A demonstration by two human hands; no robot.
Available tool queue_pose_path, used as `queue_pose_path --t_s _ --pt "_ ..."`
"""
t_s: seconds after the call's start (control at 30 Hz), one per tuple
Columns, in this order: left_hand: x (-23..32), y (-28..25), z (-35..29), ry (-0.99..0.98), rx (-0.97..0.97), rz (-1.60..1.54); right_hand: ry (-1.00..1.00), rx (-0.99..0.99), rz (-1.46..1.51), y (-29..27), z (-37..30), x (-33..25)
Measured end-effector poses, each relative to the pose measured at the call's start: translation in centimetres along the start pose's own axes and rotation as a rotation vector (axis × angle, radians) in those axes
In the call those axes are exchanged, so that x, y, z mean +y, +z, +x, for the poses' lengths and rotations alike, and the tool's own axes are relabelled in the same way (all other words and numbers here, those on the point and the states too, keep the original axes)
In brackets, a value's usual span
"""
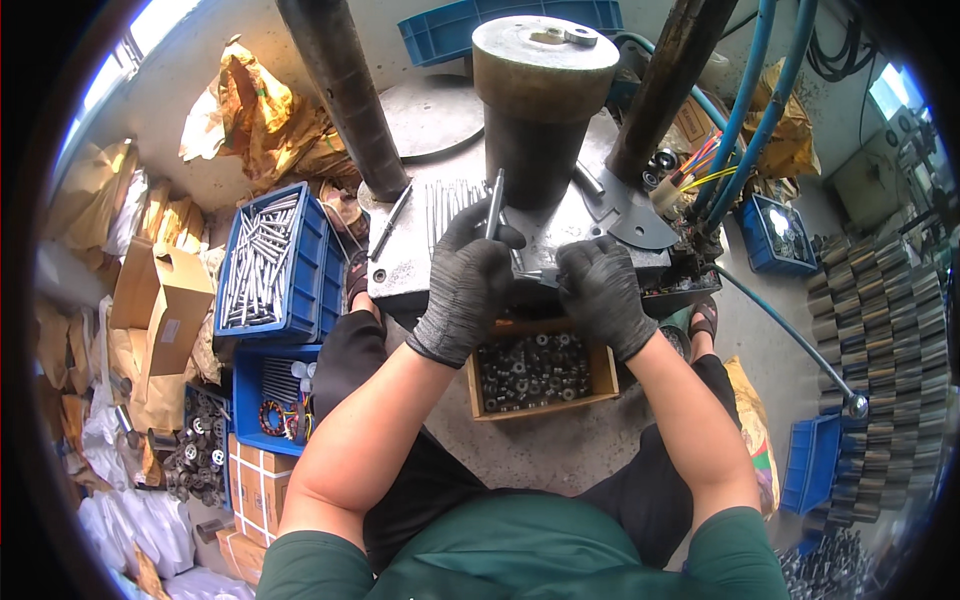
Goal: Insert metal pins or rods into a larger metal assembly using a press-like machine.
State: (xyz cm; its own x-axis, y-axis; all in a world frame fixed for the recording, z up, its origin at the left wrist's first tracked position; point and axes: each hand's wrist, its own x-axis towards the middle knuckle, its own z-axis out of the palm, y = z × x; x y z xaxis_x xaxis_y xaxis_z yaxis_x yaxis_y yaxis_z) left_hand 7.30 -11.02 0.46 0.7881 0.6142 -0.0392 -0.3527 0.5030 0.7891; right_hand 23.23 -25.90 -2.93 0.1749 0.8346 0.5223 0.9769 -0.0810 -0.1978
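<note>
My left hand, in a dark grey glove, is closed round a slim metal shaft that stands nearly upright out of the fist. Just to the right, my gloved right hand has its fingers curled together over the front edge of the metal press table; what they hold, if anything, is hidden. Behind my left hand lies a row of similar shafts on the table. Between and behind the hands rises the press's thick round column, with a small metal piece on its top.
Below the hands sits a wooden box of small metal parts. At left, a blue crate holds many shafts, above another blue bin. Dark posts flank the column. Blue hoses hang at right, beside stacked metal cylinders.
</note>
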Motion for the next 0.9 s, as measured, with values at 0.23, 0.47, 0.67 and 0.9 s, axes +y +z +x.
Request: queue_pose_path --t_s 0.23,0.47,0.67,0.9 --pt "-0.3 1.6 -0.7 -0.083 -0.032 -0.018 -0.049 0.139 -0.013 -0.4 -1.6 1.9" --pt "-3.1 2.0 -1.6 -0.112 -0.044 0.257 0.655 0.288 1.145 -1.7 -2.2 -0.5" --pt "-5.5 3.5 -2.5 -0.189 -0.209 0.306 0.895 0.286 1.57 -3.3 -3.4 -1.9" --pt "-5.5 3.5 -2.5 -0.271 -0.225 0.401 0.886 0.247 1.507 -3.4 -4.3 -2.2"
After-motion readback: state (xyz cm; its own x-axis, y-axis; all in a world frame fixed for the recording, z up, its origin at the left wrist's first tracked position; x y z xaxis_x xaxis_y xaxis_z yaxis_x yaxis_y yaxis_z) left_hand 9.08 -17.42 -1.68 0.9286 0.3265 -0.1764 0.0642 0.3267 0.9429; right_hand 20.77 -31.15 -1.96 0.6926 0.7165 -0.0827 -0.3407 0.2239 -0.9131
